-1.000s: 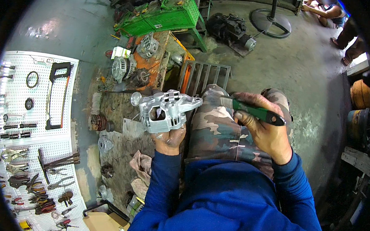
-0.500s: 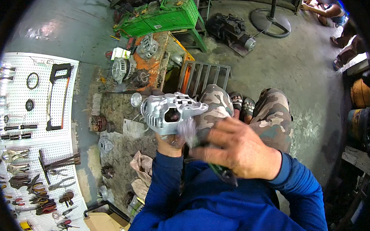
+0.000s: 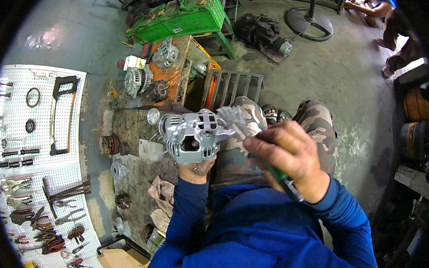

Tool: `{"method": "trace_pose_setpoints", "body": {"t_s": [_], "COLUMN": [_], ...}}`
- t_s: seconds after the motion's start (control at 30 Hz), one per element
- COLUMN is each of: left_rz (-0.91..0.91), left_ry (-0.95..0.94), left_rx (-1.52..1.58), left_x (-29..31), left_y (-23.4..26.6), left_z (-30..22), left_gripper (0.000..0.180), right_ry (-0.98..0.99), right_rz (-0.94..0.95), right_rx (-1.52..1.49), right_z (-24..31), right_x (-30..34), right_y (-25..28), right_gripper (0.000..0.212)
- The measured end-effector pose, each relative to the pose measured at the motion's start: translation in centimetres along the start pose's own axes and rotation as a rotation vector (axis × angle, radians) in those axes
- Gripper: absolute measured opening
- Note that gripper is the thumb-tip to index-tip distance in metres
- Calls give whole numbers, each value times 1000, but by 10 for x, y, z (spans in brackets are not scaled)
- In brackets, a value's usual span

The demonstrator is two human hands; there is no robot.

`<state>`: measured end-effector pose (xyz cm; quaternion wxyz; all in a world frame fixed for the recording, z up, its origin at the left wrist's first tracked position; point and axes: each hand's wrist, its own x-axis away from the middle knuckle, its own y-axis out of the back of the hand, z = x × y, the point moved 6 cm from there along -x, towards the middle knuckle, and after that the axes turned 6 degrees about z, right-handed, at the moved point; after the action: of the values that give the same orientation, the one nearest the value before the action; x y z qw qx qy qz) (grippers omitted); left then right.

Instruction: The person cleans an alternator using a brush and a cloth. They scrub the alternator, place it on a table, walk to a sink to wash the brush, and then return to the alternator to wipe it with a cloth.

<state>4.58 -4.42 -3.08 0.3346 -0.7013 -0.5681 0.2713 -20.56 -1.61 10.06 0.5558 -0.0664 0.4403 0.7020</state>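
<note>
A silver slotted alternator housing [image 3: 176,146] is propped up in my left hand [image 3: 197,171], which grips it from below. Most of those fingers are hidden behind the casting. My right hand [image 3: 293,154] is closed round the green handle of a brush [image 3: 238,131]. Its grey, shaggy bristles point up and away, just beside the arm on the housing's right side. Whether the bristles touch the metal I cannot tell. Both things are above my lap, at the edge of the workbench [image 3: 138,169].
On the bench to my left lie a crumpled cloth [image 3: 162,195] and a copper-wound part [image 3: 111,145]. More alternators, one a slotted unit [image 3: 135,82], stand farther off near a green crate [image 3: 180,26]. A tool pegboard [image 3: 41,119] is at far left. Another person [image 3: 370,10] sits far right.
My right hand and the brush have moved away and slightly right; the bristles, blurred before near the housing's lower right, now show beside its upper right. The housing is still in my left hand.
</note>
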Motion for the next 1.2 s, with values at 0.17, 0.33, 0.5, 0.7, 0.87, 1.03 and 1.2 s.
{"method": "trace_pose_setpoints", "body": {"t_s": [0.17,0.33,0.5,0.7,0.87,1.03,1.2], "left_rz": [18,33,193,64,120,145,307], "left_ry": [-83,-35,11,23,3,62,5], "left_rx": [-261,68,42,66,212,342,274], "left_x": [2,2,5,2,7,8,8], "left_y": [9,19,14,4,-15,-16,-24], "left_z": [-13,-20,-23,-10,-6,-3,-1], "left_gripper": [60,65,68,57,57,63,61], "right_ry": [64,-51,-156,-208,-217,-287,-141], "right_rz": [407,183,115,-167,-300,70,-120], "right_rx": [-250,-173,-232,-306,-164,-285,-149], "right_z": [17,1,-6,-14,-28,-27,-18], "right_x": [17,20,16,-9,-24,-27,-27], "right_y": [-24,-1,12,12,2,-23,-6], "right_gripper": [42,33,28,18,15,21,23]}}
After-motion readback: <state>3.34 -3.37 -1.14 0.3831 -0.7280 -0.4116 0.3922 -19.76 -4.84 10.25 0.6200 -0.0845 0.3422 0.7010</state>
